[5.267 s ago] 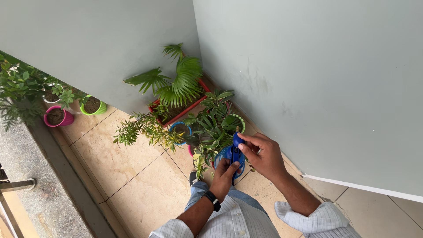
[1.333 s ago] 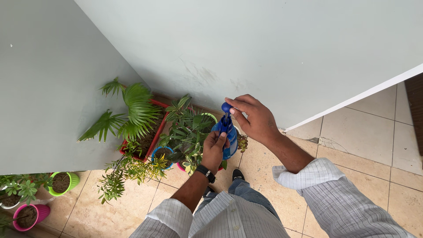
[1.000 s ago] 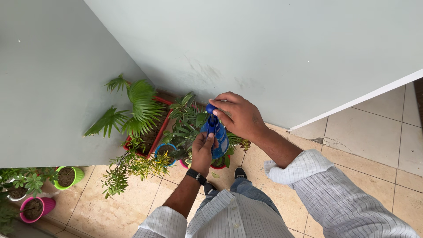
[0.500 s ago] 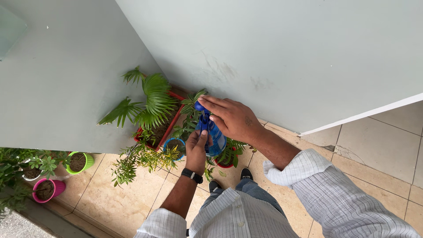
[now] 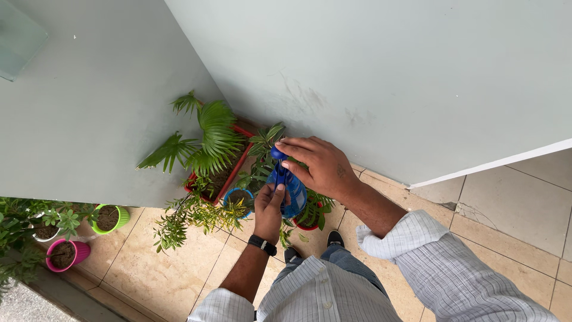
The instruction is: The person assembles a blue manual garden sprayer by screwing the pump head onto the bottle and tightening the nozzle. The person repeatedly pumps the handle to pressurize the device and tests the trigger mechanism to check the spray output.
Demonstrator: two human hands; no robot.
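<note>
Translucent blue spray bottle (image 5: 292,189) now lower, left hand (image 5: 269,206) gripping body, right hand (image 5: 319,167) fingertips pinching round pump knob (image 5: 277,153).

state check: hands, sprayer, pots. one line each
left hand: gripping the blue spray bottle body
right hand: fingers on the bottle's top knob
blue spray bottle: upright, held over the plants
red planter: planted, on floor
green pot: soil, on floor
pink pot: soil, on floor
</note>
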